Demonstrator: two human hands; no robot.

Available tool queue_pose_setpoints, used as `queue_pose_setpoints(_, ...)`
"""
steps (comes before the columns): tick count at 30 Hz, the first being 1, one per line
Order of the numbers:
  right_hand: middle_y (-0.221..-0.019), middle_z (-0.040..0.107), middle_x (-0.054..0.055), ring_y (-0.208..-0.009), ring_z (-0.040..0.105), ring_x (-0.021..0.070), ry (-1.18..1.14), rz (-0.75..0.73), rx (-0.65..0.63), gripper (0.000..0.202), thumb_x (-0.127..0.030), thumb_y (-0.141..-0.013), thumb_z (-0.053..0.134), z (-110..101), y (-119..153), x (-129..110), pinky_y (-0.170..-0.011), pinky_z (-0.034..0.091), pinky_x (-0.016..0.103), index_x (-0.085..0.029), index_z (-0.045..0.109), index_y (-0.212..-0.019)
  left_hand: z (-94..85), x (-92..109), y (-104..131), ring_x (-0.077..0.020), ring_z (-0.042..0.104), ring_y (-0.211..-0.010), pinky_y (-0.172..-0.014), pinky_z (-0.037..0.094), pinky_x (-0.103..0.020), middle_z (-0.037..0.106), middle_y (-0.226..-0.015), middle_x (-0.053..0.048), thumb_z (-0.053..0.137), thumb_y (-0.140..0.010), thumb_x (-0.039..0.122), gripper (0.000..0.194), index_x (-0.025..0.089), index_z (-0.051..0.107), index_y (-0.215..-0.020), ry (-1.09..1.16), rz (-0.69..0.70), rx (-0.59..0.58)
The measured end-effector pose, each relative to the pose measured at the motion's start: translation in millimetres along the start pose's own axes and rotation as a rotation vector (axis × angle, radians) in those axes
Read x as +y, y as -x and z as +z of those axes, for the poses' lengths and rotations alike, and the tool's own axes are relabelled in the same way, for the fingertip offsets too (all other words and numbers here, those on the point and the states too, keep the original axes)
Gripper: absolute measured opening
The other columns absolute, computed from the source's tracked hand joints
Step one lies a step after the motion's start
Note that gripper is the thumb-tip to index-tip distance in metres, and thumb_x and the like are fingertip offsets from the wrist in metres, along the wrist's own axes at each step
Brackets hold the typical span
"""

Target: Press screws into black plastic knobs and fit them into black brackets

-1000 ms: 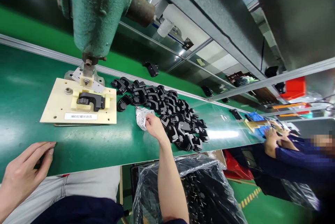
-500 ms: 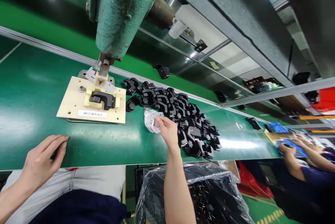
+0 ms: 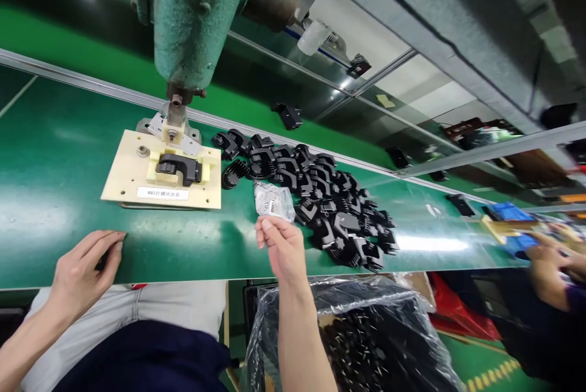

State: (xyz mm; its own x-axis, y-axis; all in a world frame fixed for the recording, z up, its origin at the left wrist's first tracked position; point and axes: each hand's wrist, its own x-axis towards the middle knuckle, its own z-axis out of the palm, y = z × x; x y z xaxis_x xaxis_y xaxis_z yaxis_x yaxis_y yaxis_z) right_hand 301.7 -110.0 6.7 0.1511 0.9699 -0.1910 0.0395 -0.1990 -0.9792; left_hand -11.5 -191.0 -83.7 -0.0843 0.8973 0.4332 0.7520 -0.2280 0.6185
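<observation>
My right hand (image 3: 284, 245) is just in front of a small clear plastic bag (image 3: 273, 199) with printing on it. Thumb and fingers are pinched together; whatever they hold is too small to make out. My left hand (image 3: 86, 264) rests by the bench's front edge, its fingertips and thumb drawn close, and what may be between them cannot be made out. Beyond it, a cream fixture plate (image 3: 123, 175) with a white label carries a black curved clamp-like part (image 3: 185, 169) in its nest. The green press (image 3: 192, 25) stands above that part.
Many black curved parts (image 3: 315, 178) are heaped right of the fixture on the green bench (image 3: 183, 245). Below the edge stands a box lined with clear plastic (image 3: 270, 319), with dark pieces inside. A co-worker's hands (image 3: 549, 257) are at the far right.
My right hand has drawn back from the bag's mouth toward the bench's front edge, fingers pinched. The bag stays on the bench. My left hand has hardly moved; the view has shifted slightly.
</observation>
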Motion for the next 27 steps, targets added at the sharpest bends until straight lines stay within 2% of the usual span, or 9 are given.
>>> queue_pose_setpoints(4,-0.059,0.058,0.001,-0.041,0.042,0.0064,-0.297,0.309,-0.307,0.019,-0.033,-0.066,0.074,55,33,18,-0.037,0.028,0.020,-0.015,0.067,-0.064,-10.0,29,-4,-0.0134,0.064,-0.067,-0.060,0.051,-0.023,0.069,-0.078,-0.004,0.054,-0.087,0.019,0.012,0.018,0.066,-0.087,0.278,-0.147,-0.071)
queue_pose_setpoints(6,-0.058,0.057,0.000,-0.041,0.041,0.0055,-0.413,0.428,-0.420,0.017,-0.030,-0.066,0.075,80,45,24,-0.037,0.027,0.019,-0.015,0.068,-0.064,-13.9,45,-3,-0.0129,0.064,-0.066,-0.059,0.050,-0.022,0.068,-0.075,-0.003,0.055,-0.087,0.019,0.012,0.018,0.066,-0.088,0.412,-0.228,-0.104)
queue_pose_setpoints(10,-0.061,0.058,0.000,-0.043,0.044,0.0051,-0.516,0.498,-0.565,0.013,-0.027,-0.069,0.074,112,59,31,-0.039,0.029,0.018,-0.015,0.069,-0.066,-19.6,64,0,-0.0141,0.062,-0.075,-0.067,0.051,-0.025,0.066,-0.079,-0.004,0.058,-0.085,0.016,0.012,0.019,0.066,-0.094,0.592,-0.325,-0.103)
queue_pose_setpoints(15,-0.062,0.058,0.001,-0.046,0.045,0.0067,-0.450,0.365,-0.597,0.012,-0.028,-0.074,0.069,126,70,33,-0.042,0.036,0.020,-0.017,0.073,-0.075,-24.4,70,1,-0.0135,0.059,-0.077,-0.070,0.050,-0.027,0.062,-0.081,-0.003,0.060,-0.084,0.013,0.020,0.020,0.063,-0.102,0.662,-0.334,-0.108)
queue_pose_setpoints(20,-0.062,0.054,0.000,-0.048,0.041,0.0066,-0.250,0.138,-0.536,0.017,-0.028,-0.080,0.062,127,76,34,-0.041,0.034,0.019,-0.019,0.076,-0.083,-21.4,75,2,-0.0128,0.060,-0.075,-0.070,0.052,-0.026,0.062,-0.080,-0.002,0.061,-0.084,0.015,0.022,0.020,0.062,-0.105,0.653,-0.402,-0.091)
queue_pose_setpoints(24,-0.058,0.050,0.000,-0.049,0.039,0.0071,-0.140,-0.002,-0.478,0.018,-0.023,-0.082,0.059,130,79,37,-0.042,0.030,0.020,-0.020,0.076,-0.086,-20.2,79,0,-0.0117,0.062,-0.071,-0.067,0.053,-0.023,0.064,-0.078,-0.001,0.062,-0.083,0.017,0.020,0.020,0.062,-0.102,0.616,-0.506,-0.056)
queue_pose_setpoints(27,-0.059,0.052,0.000,-0.050,0.040,0.0079,-0.080,-0.109,-0.422,0.020,-0.021,-0.084,0.057,134,82,41,-0.044,0.033,0.021,-0.021,0.076,-0.088,-20.2,81,-2,-0.0110,0.062,-0.070,-0.066,0.052,-0.022,0.065,-0.077,-0.001,0.064,-0.082,0.019,0.021,0.019,0.061,-0.102,0.633,-0.584,-0.040)
